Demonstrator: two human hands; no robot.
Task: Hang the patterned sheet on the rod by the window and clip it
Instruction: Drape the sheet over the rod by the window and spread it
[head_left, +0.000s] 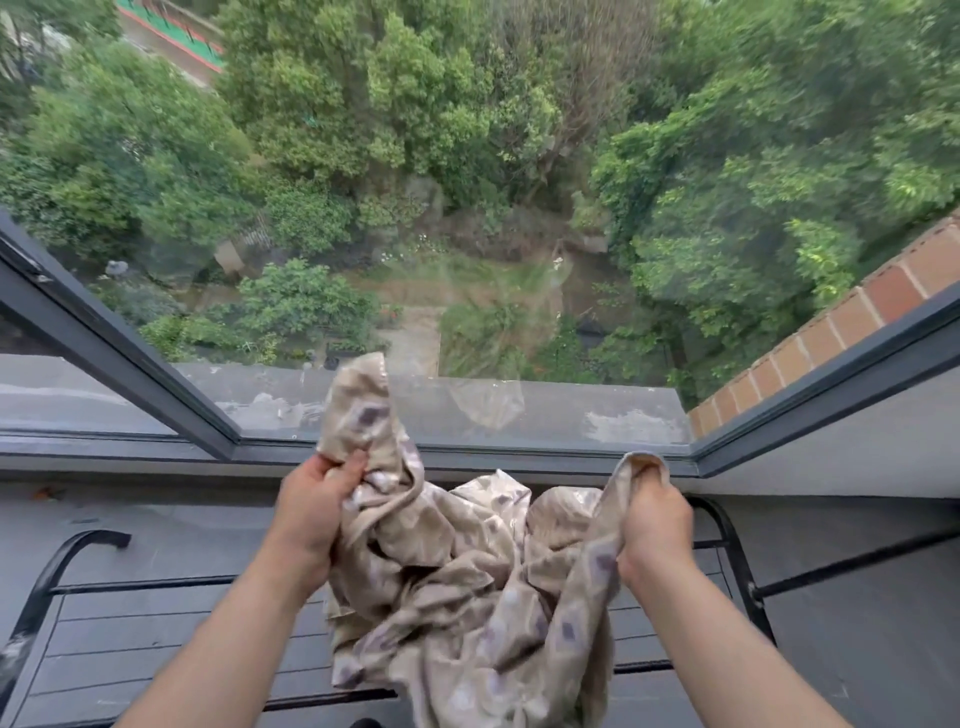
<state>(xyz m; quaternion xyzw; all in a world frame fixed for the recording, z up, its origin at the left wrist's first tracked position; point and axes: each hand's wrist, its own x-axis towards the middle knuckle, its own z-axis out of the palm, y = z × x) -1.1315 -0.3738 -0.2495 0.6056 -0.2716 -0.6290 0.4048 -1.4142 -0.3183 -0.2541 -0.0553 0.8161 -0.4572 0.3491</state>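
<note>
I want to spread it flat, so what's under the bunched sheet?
Dark rack bars run under the sheet, held by the left hand and right hand. The bars' middle stretch is covered.

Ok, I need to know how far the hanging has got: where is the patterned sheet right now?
In the head view the patterned sheet is bunched at centre, gripped by the left hand and right hand above the dark rack rods, just inside the window frame.
</note>
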